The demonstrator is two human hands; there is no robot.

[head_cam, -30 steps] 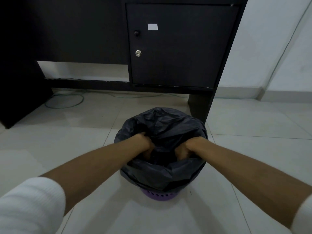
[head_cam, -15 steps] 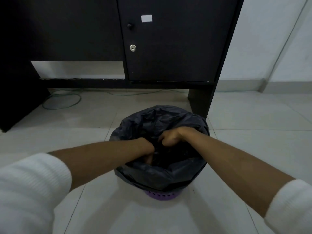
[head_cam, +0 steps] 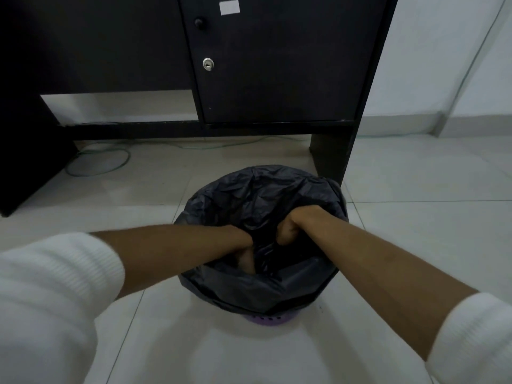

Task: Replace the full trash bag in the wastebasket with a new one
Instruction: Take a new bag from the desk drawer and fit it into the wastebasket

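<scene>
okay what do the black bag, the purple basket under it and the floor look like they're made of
Bag: thin plastic film, slightly glossy; it crumples into fine creases that catch light.
Basket: probably moulded plastic, matt purple, with small perforations near the base; only a sliver shows.
Floor: pale glazed tile, likely ceramic; straight grout lines and soft reflections.

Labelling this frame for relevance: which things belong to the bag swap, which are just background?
Job:
- crinkled black plastic trash bag
- purple perforated plastic wastebasket
- left hand, in the bag
- right hand, gripping bag plastic

Background:
- dark wooden desk
- locked cabinet door
- green cable on the tiled floor
</scene>
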